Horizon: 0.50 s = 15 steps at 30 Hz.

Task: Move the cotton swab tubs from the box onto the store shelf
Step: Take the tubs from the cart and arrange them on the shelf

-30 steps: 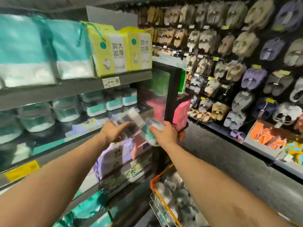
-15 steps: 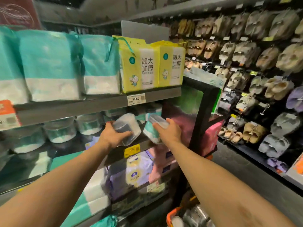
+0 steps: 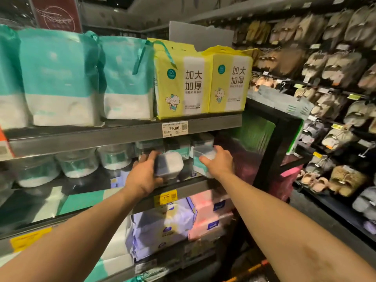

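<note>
My left hand [image 3: 143, 176] grips a clear square cotton swab tub [image 3: 169, 166], tilted, at the front of the middle shelf [image 3: 195, 189]. My right hand [image 3: 218, 162] holds a second tub with a teal label [image 3: 200, 160] just to the right, over the same shelf's right end. More swab tubs [image 3: 179, 144] stand stacked at the back of that shelf behind both hands. The box that the tubs come from is out of view.
Round clear tubs [image 3: 77, 165] fill the shelf's left part. Teal [image 3: 61, 78] and yellow tissue packs [image 3: 181, 80] sit on the shelf above; purple and pink packs [image 3: 164, 226] sit below. A slipper wall [image 3: 335, 88] runs along the right. An orange basket edge [image 3: 256, 267] shows at the bottom.
Both hands have carried their tubs up and forward from above the basket into the middle shelf opening. The view has lifted, so the basket has almost dropped out of sight.
</note>
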{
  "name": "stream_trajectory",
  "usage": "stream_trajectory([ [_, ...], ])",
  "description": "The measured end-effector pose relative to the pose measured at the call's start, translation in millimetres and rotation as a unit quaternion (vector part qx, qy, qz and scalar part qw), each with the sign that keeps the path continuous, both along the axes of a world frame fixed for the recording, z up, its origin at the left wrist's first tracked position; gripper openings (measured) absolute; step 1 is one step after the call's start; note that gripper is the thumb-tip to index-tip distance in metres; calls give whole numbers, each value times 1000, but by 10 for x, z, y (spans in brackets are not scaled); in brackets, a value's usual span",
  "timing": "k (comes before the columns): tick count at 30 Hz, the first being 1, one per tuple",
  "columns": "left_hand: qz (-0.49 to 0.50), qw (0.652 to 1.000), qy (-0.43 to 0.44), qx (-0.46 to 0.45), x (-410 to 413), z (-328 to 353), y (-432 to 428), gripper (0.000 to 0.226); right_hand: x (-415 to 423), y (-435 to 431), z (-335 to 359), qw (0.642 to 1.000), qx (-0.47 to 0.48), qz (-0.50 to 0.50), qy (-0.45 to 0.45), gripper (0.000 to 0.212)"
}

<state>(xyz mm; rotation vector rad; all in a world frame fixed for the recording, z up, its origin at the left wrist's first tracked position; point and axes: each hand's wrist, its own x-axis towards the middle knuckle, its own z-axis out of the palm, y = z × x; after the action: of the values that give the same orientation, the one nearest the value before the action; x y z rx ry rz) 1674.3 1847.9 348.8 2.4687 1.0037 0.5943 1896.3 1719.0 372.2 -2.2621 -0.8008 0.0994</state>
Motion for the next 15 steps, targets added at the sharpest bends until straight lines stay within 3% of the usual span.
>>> stream_trajectory([
  [6, -20, 999, 0, 26, 20, -55, -12, 89, 162, 73, -10, 998, -57, -16, -24, 58],
  [9, -37, 999, -26, 12, 18, -96, -25, 88, 29, 63, -10, 975, -70, -26, -208, 38],
  [11, -34, 999, -38, -7, 18, -93, -39, 87, -162, 106, -31, 951, -36, 27, -307, 27],
  [13, -40, 998, -53, -22, 27, -94, -82, 84, -362, 192, -107, 970, -32, 63, -234, 46],
  [15, -30, 996, -76, -36, 60, -83, -137, 67, -492, 308, -175, 994, -74, 68, -49, 67],
])
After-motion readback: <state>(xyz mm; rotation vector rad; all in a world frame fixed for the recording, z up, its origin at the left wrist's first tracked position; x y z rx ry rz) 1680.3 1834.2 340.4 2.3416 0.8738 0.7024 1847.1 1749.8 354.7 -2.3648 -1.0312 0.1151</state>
